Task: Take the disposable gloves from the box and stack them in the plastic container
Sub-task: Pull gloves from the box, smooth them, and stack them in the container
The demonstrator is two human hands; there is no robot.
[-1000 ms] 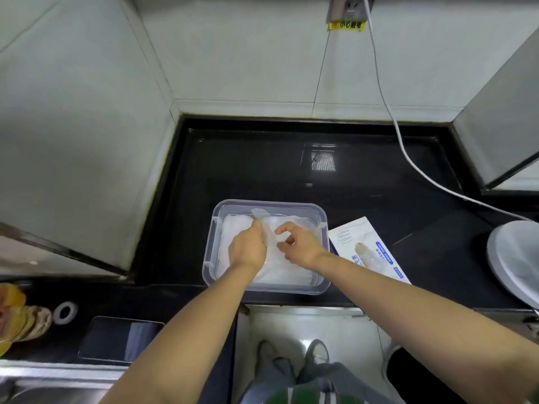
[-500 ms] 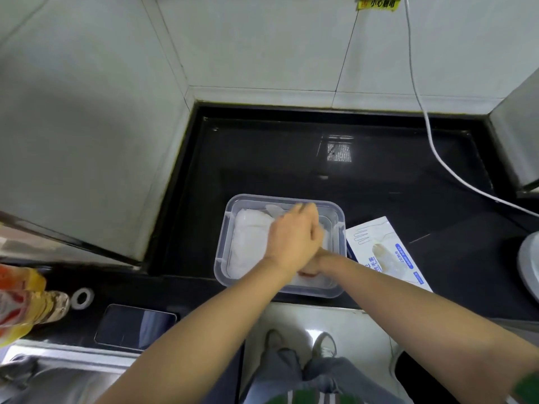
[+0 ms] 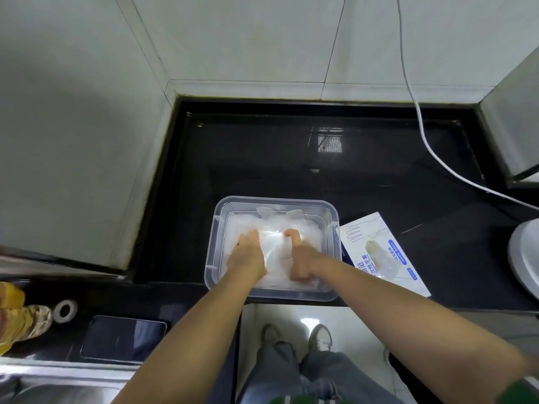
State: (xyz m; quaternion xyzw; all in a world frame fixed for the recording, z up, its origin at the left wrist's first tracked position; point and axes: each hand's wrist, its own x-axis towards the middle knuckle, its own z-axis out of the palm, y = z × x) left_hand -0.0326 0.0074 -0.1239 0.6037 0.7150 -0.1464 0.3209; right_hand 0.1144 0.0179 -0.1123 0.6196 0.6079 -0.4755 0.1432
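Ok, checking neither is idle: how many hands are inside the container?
2. The left hand rests on the gloves left of centre; the right hand grips them to its right.

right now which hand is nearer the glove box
Right. The right hand is in the container's right half, close to the glove box beside it; the left hand rests on the gloves in the left half, farther away.
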